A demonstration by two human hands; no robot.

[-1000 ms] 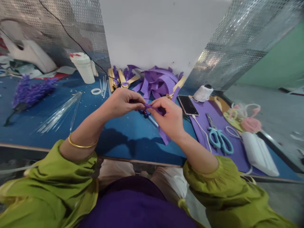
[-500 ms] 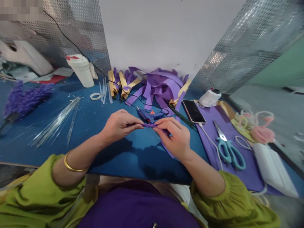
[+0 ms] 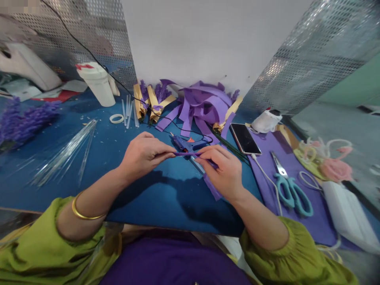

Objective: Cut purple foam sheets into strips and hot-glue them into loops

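The left hand (image 3: 141, 155) and right hand (image 3: 223, 172) pinched the ends of a purple strip (image 3: 187, 154) between thumbs and fingertips. The strip hung just above the blue table (image 3: 154, 190), in front of the glue gun (image 3: 183, 144). Scissors (image 3: 289, 188) lay well to the right.

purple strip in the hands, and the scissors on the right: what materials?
Purple strip, pinched between left hand and right hand: probably thin craft foam or paper, matte, bends limply with no shine. Scissors: bare metal blades with a dull grey gleam, teal handles that look like moulded plastic, smooth and slightly glossy.
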